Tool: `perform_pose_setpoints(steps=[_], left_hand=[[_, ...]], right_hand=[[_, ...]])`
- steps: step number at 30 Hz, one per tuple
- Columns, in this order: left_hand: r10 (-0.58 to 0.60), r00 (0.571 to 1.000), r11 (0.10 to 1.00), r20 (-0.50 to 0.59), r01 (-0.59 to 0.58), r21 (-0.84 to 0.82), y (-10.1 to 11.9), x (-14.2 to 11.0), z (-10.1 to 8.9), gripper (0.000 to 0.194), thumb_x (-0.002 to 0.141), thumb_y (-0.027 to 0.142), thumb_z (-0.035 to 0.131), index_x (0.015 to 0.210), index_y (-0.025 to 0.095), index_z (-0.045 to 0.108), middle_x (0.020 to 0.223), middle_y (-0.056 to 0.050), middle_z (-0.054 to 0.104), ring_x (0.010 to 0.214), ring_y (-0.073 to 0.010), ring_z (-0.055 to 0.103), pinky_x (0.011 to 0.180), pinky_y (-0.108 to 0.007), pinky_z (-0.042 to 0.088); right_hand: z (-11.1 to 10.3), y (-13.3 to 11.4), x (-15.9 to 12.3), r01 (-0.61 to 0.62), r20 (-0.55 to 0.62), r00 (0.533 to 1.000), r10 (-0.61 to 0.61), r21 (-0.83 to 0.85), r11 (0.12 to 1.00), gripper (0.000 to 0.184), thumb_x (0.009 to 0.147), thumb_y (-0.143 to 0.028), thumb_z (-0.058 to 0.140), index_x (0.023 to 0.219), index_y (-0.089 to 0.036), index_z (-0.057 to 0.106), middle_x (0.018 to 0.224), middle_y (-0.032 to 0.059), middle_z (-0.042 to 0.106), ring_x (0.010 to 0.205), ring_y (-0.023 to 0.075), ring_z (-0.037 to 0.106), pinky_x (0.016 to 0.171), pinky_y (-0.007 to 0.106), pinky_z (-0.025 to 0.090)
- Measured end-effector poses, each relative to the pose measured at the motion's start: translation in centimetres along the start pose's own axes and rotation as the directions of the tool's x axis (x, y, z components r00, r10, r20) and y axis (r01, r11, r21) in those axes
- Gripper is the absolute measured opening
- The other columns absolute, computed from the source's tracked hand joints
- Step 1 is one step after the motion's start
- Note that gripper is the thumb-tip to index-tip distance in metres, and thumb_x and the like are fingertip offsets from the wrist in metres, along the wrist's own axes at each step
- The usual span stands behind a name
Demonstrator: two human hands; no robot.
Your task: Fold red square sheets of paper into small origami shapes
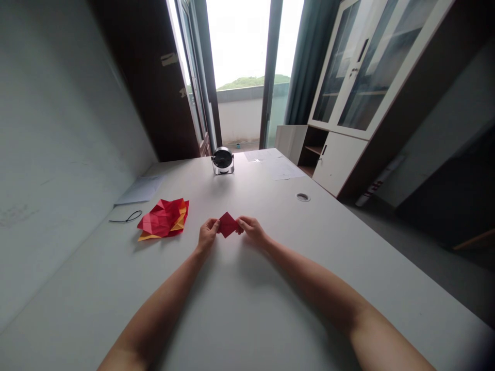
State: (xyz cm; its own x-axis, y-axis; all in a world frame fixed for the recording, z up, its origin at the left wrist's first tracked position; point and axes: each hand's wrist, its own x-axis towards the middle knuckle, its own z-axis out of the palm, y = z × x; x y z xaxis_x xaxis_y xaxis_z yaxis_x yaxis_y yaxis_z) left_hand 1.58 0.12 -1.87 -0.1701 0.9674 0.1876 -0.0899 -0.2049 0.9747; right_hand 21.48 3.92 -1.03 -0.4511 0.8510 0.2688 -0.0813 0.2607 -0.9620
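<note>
A small red folded paper square [228,225] is held up just over the white table, turned so that it looks like a diamond. My left hand [209,231] pinches its left corner between thumb and fingers. At the opposite corner, my right hand [250,228] grips the paper in the same way. Several creased red and orange paper sheets [163,218] lie in a loose pile to the left of my left hand. The fingers on the far side of the folded paper are partly hidden.
On the white table [247,309] are a round black-and-silver device [223,160] at the back, a tape roll [303,197] to the right, and a black cable tie [126,217] at the left. Paper sheets [288,171] lie at the far right edge. A wall borders the left side.
</note>
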Motion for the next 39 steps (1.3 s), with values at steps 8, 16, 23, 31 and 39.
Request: perform_pose_setpoints(steps=[8,16,23,31,39], left_hand=[[-0.076,0.997,0.995,-0.007,0.075,-0.059,-0.3,0.2,-0.1,0.037,0.076,0.048,0.073,0.088,0.014,0.067,0.074,-0.001,0.065,0.061,-0.0114,0.057,0.059,-0.022,0.045],[-0.092,0.991,0.995,0.096,0.095,-0.027,0.6,-0.3,0.5,0.037,0.075,0.046,0.074,0.094,0.015,0.064,0.075,-0.002,0.066,0.063,-0.013,0.06,0.057,-0.023,0.046],[-0.082,0.995,0.994,0.054,0.085,-0.068,0.6,-0.3,0.5,0.043,0.076,0.045,0.074,0.097,0.021,0.045,0.074,0.004,0.061,0.06,-0.0115,0.06,0.057,-0.022,0.047],[-0.021,0.988,0.999,0.153,0.026,-0.03,1.6,-0.7,1.0,0.039,0.078,0.045,0.073,0.093,0.017,0.051,0.091,-0.005,0.066,0.079,-0.0174,0.067,0.075,-0.031,0.052],[0.024,0.983,0.987,0.182,-0.052,0.15,1.2,-1.3,1.2,0.034,0.079,0.042,0.072,0.099,0.017,0.061,0.088,-0.006,0.071,0.079,-0.0203,0.068,0.071,-0.029,0.051]], right_hand=[[0.4,0.5,-0.1,0.071,0.017,0.997,-0.073,0.066,0.995,0.032,0.085,-0.042,0.066,0.108,-0.02,0.061,0.075,0.0012,0.066,0.064,0.0146,0.06,0.062,0.027,0.049],[0.3,0.8,-0.2,0.084,0.052,0.995,-0.081,-0.072,0.994,0.033,0.084,-0.038,0.068,0.11,-0.019,0.066,0.078,0.0026,0.068,0.068,0.0156,0.061,0.063,0.026,0.048],[0.3,1.5,0.1,0.098,0.053,0.994,-0.093,-0.106,0.99,0.027,0.083,-0.041,0.068,0.091,-0.015,0.071,0.08,0.0064,0.07,0.072,0.0179,0.063,0.067,0.029,0.049],[-0.2,0.9,0.4,0.069,-0.12,0.99,-0.074,-0.042,0.997,0.03,0.081,-0.046,0.069,0.089,-0.017,0.07,0.081,0.005,0.07,0.074,0.0174,0.063,0.071,0.031,0.051],[-0.1,0.7,0.4,0.016,-0.126,0.992,-0.01,0.046,0.999,0.033,0.08,-0.047,0.069,0.09,-0.015,0.069,0.079,0.005,0.071,0.071,0.0166,0.062,0.069,0.031,0.05]])
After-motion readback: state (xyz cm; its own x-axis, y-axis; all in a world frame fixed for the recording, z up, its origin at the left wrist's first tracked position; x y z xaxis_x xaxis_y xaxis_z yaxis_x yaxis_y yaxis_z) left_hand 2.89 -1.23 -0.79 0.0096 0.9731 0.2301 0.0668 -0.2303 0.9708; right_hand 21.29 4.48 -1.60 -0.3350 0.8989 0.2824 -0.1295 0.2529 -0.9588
